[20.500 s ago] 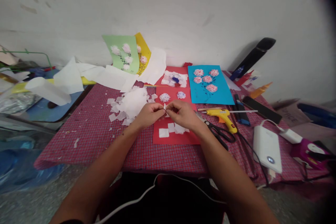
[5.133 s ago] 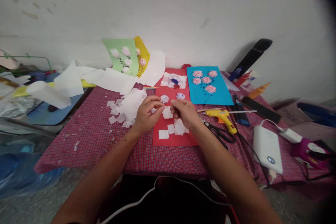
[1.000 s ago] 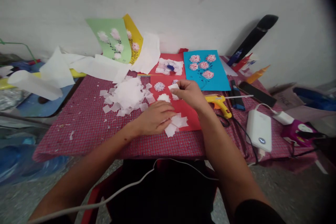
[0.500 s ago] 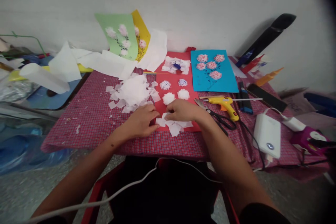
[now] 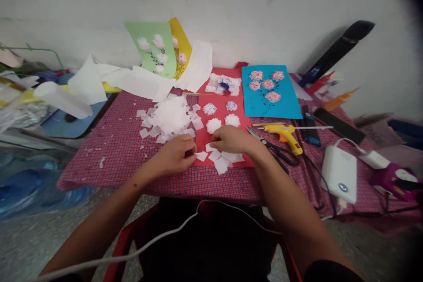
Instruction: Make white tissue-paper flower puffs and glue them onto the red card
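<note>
My left hand (image 5: 176, 154) pinches a small white tissue paper piece (image 5: 202, 156) over the lower left of the red card (image 5: 245, 141). Just right of it, my right hand (image 5: 230, 139) has its fingers closed at the edge of another tissue piece (image 5: 208, 147). Below that hand several loose tissue squares (image 5: 222, 165) overlap the card's near edge. Farther up the card are two white paper puffs (image 5: 232, 120) and two blue-speckled puffs (image 5: 209, 109). A heap of tissue squares (image 5: 171, 114) spreads left of the card.
To the right lie scissors (image 5: 280, 153), a yellow glue gun (image 5: 284, 132), a white power bank (image 5: 339, 174) and a blue card with pink flowers (image 5: 271, 105). Green card (image 5: 153, 46) leans on the wall. White paper sheets (image 5: 142, 81) lie at the back left.
My left hand has drawn slightly left, and a tissue piece now shows at its fingertips. My right hand stays close to the same place. The whole view has shifted slightly.
</note>
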Demonstrator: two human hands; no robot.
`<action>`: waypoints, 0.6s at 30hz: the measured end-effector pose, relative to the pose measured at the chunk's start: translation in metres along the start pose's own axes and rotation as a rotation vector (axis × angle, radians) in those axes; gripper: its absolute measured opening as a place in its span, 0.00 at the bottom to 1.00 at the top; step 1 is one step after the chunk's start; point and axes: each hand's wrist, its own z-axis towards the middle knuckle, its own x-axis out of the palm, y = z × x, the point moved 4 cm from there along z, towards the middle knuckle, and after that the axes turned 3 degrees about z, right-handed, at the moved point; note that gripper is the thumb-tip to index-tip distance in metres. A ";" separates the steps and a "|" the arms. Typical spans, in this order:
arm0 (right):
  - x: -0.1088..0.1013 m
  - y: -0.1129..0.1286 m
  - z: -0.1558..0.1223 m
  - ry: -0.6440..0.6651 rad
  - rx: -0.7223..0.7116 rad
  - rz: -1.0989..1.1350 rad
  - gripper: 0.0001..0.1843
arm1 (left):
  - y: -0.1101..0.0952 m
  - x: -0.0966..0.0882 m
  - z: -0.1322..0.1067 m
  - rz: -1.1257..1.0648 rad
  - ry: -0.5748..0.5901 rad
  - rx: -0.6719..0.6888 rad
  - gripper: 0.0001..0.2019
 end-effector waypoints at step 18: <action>-0.027 -0.002 -0.009 -0.400 -0.020 0.747 0.14 | 0.017 -0.014 0.053 -0.856 -0.298 -0.222 0.12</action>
